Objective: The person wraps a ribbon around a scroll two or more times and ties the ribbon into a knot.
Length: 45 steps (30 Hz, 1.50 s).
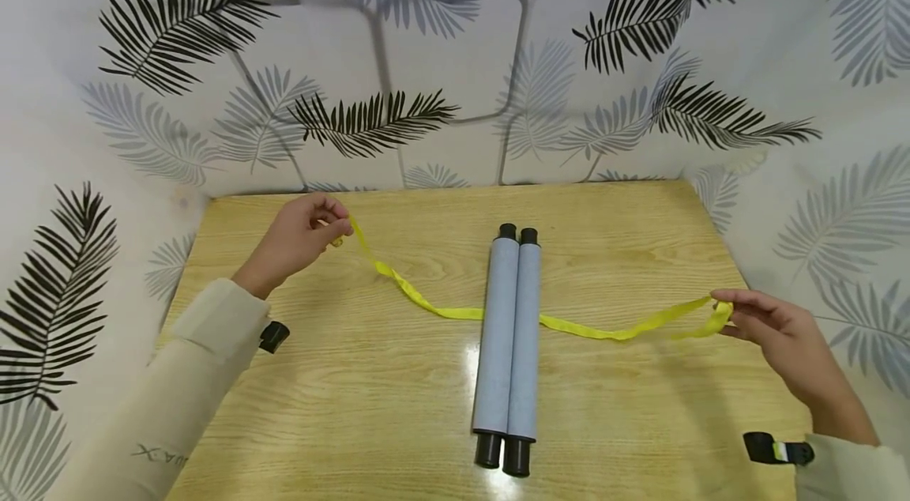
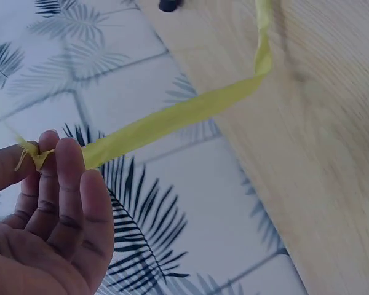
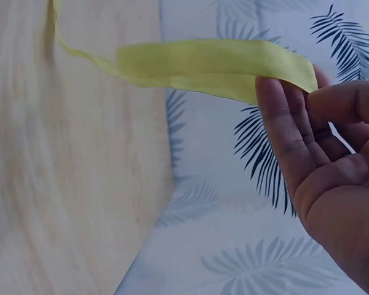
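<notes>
Two pale grey-blue tubes with black ends, the left one [image 1: 497, 335] and the right one [image 1: 525, 339], lie side by side on the wooden table. A yellow ribbon [image 1: 458, 313] runs crosswise beneath them, its middle hidden by the tubes. My left hand [image 1: 298, 239] pinches the ribbon's frayed left end between thumb and fingers, above the table's far left part. Out at the right edge, my right hand [image 1: 785, 335] pinches the ribbon near its other end, where it doubles back in a short loop [image 3: 215, 61]. Between hands and tubes the ribbon hangs slack and partly twisted.
The light wooden table [image 1: 384, 390] meets a wall covering with leaf patterns [image 1: 448, 50] at the back and sides. Black wrist devices show by each sleeve, one at the left [image 1: 274, 337] and one at the right [image 1: 771, 450].
</notes>
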{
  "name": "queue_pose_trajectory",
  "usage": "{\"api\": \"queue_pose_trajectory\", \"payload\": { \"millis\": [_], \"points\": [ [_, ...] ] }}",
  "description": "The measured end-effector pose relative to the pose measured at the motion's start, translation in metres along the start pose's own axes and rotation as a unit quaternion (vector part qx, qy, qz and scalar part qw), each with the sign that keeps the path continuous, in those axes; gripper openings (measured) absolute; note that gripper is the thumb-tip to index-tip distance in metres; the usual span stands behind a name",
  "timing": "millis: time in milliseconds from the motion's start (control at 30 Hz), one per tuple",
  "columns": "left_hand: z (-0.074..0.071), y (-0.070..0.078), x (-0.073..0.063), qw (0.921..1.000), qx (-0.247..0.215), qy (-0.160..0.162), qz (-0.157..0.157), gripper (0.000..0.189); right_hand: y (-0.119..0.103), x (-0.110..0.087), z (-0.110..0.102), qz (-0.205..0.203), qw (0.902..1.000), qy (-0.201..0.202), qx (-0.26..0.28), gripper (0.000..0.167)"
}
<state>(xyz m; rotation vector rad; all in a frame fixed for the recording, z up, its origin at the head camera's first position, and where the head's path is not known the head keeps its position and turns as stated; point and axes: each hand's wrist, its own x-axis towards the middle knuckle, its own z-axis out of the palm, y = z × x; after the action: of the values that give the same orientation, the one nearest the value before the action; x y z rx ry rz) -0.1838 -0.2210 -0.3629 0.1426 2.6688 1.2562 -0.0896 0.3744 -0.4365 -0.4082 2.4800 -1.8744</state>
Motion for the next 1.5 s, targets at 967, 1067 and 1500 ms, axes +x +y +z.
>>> {"api": "queue_pose_trajectory", "payload": {
  "millis": [967,1067,1500],
  "points": [
    [0.099,0.116,0.015,0.9821,-0.015,-0.059,0.178,0.010,-0.071,0.083,0.103,-0.067,0.9857,0.037,-0.150,0.025],
    [0.104,0.123,0.017,0.9816,-0.024,-0.064,0.179,0.010,-0.083,0.097,0.117,-0.016,0.9962,0.021,-0.083,0.033],
    [0.114,0.153,0.019,0.9684,-0.047,-0.060,0.238,0.011,-0.109,0.132,0.142,-0.005,0.9874,-0.012,-0.158,0.030]
  ]
}}
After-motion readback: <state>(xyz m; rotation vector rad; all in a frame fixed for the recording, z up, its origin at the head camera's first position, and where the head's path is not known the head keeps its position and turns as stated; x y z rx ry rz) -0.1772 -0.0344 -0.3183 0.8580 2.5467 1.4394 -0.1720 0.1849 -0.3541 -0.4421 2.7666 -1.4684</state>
